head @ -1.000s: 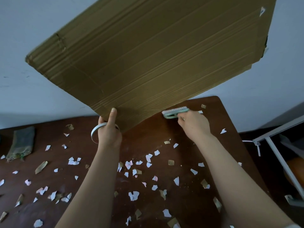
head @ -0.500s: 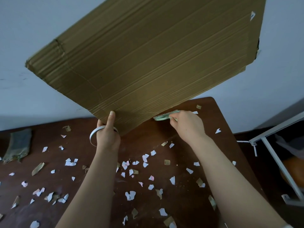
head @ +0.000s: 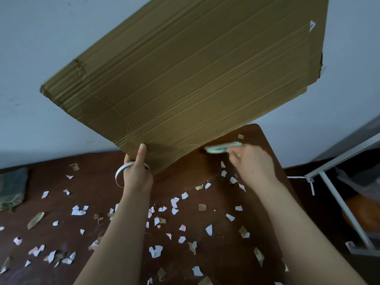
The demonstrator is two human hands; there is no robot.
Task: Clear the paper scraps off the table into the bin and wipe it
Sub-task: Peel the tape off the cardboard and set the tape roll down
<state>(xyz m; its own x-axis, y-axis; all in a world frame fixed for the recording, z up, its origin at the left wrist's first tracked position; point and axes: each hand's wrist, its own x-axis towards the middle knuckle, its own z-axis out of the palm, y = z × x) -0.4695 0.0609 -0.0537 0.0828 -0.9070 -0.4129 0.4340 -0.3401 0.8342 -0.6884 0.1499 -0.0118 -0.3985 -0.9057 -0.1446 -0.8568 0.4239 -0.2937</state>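
Note:
A large flat brown cardboard sheet (head: 193, 79) is held up over the far half of the dark wooden table (head: 226, 254). My left hand (head: 136, 175) grips its lower corner, thumb against the face, together with a white tape ring (head: 120, 173). My right hand (head: 253, 163) holds a small green-and-white brush (head: 222, 148) low over the far right of the table, blurred by motion. Several white, pink and brown paper scraps (head: 156, 250) lie scattered across the tabletop. No bin is in view.
A grey-green cloth (head: 12, 188) lies at the table's far left edge. A white metal frame (head: 339, 200) stands right of the table, with something orange (head: 362, 214) behind it. A pale wall runs behind the table.
My right hand has swept the brush leftward and back along the far right of the table, shifting scraps there. My left hand keeps the cardboard up, nearly unmoved.

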